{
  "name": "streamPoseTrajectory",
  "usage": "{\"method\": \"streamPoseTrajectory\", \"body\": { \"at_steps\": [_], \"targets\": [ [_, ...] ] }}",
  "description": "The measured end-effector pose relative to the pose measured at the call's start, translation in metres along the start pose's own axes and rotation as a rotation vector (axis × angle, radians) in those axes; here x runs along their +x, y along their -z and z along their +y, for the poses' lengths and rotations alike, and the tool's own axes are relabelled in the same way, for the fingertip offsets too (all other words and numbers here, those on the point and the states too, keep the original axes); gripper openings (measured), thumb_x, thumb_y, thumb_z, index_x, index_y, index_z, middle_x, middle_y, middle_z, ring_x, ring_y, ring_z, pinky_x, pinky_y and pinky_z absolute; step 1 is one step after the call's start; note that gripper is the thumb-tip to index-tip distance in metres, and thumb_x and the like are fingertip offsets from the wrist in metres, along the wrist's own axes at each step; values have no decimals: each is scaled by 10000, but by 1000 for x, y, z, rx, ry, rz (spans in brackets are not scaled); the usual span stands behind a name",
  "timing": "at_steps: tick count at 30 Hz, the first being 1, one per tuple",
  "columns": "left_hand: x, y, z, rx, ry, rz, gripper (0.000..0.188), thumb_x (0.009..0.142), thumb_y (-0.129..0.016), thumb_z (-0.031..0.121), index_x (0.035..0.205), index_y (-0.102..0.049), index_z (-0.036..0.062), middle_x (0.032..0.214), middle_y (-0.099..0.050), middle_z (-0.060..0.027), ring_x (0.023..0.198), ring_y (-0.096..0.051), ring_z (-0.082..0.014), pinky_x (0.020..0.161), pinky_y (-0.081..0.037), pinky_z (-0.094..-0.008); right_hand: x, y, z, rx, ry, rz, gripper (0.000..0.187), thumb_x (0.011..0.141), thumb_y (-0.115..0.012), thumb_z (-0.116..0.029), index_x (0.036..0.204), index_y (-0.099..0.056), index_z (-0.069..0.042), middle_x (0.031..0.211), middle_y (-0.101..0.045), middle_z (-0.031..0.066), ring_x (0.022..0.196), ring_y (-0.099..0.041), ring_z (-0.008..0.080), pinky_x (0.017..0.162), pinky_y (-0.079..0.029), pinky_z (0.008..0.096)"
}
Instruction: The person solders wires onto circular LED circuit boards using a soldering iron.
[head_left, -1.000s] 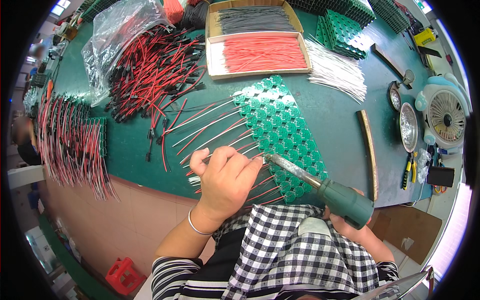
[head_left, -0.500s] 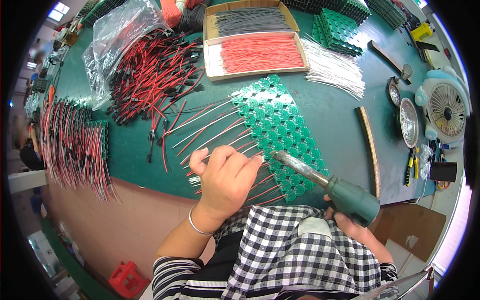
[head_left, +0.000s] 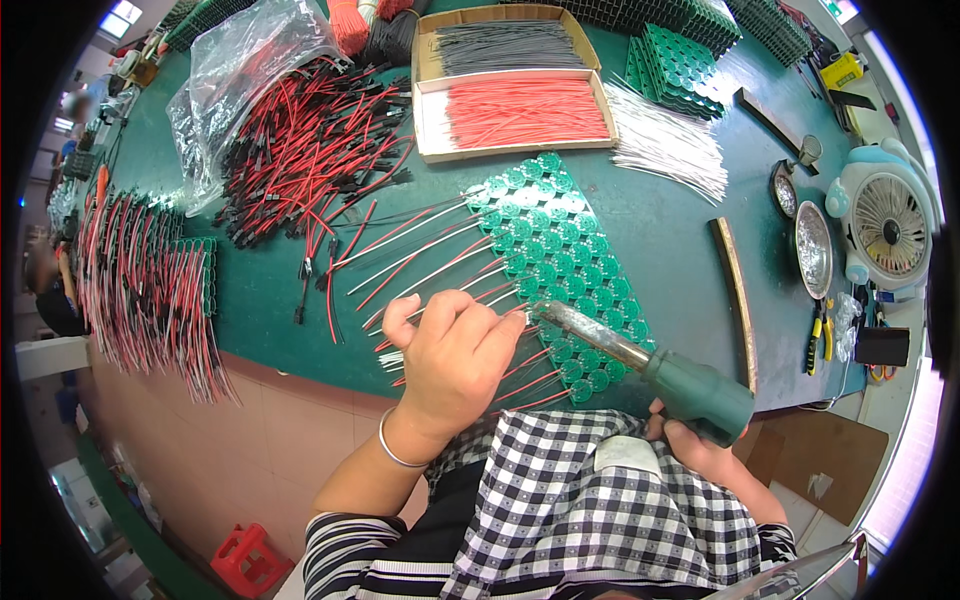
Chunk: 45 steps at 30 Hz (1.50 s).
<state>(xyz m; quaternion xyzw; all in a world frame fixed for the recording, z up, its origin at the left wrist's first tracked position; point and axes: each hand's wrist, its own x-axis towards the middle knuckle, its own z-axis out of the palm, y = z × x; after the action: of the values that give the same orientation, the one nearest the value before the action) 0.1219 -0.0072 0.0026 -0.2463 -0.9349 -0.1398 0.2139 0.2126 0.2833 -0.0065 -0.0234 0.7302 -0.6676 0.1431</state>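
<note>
A panel of joined round green circuit boards (head_left: 560,245) lies on the bench in front of me. Red, white and black wires (head_left: 430,270) stick out from its left edge. My left hand (head_left: 455,350) is closed at that edge, thumb and forefinger pinching a thin wire; pale wire ends (head_left: 393,362) poke out behind the hand. My right hand (head_left: 695,447) grips a soldering iron (head_left: 700,398) by its dark green handle, partly hidden beneath it. The iron's metal tip meets the panel right beside my left fingertips.
A cardboard box (head_left: 428,110) holds red and black wires; white wires (head_left: 670,140) lie beside it. Red-black connector leads (head_left: 300,150) are heaped at left near a plastic bag (head_left: 205,100). At right are a metal dish (head_left: 813,250), a fan (head_left: 890,230) and pliers (head_left: 815,345).
The soldering iron's tip has shifted slightly left, closer to my left fingertips, and its handle has moved a little left and down. My left hand stays almost in place.
</note>
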Motion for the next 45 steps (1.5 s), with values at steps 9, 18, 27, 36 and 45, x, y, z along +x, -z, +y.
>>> {"method": "streamPoseTrajectory", "body": {
  "at_steps": [9,18,27,36,45],
  "targets": [
    [-1,-1,1,7,0,-1,117,763,-736,157,878,-748,174,752,-552,75,845,-573,-133,969,-252,-479,-2,-1,1,91,-52,35,363,783,-626,96,1141,-634,34,970,-664,109,709,-683,171,659,-559,314],
    [-1,-1,-1,23,-7,-14,182,717,-764,123,887,-751,188,765,-568,78,866,-567,-142,964,-253,-471,-18,17,-4,313,-122,114,549,902,-647,-234,1348,-487,43,1179,-651,162,709,-670,204,694,-557,336],
    [0,0,2,32,5,-30,245,680,-798,91,895,-754,200,775,-579,81,883,-564,-145,954,-253,-459,-32,25,9,156,-163,-21,504,871,-689,-382,1217,-610,-25,865,-705,82,841,-668,234,829,-508,364],
    [0,1,3,31,2,-17,205,711,-773,101,894,-744,188,768,-569,74,863,-571,-145,971,-253,-464,-33,24,24,22,-105,14,242,839,-708,-196,1030,-685,-50,917,-716,58,886,-679,253,902,-494,408],
    [0,2,1,-5,14,-32,235,699,-796,74,900,-747,185,778,-594,73,863,-573,-148,957,-264,-447,-38,16,25,-70,-114,-65,562,771,-718,0,1281,-482,-6,1192,-670,127,975,-679,173,876,-529,307]
  ]
}}
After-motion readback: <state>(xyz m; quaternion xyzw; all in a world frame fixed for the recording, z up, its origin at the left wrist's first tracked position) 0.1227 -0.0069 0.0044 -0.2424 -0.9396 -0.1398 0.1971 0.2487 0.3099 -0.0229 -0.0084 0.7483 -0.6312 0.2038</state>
